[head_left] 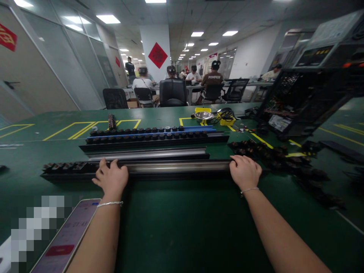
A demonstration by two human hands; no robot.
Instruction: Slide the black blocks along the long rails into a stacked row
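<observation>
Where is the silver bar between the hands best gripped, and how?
Probably from above, at the middle of the silver bar, between left hand and right hand: it lies flat, upper surface exposed, with black edging along its near side.

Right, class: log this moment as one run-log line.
left hand: on long metallic bar, near dark blocks; right hand: on bar's right part; phone: beside left forearm

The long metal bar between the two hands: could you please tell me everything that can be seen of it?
The long bar looks like smooth grey metal, rounded, with light streaks along its length. It lies straight, left to right, above the green table, with a black tray showing along its near side. The left hand covers its left end, the right hand its right end; how firmly they hold cannot be told.
</observation>
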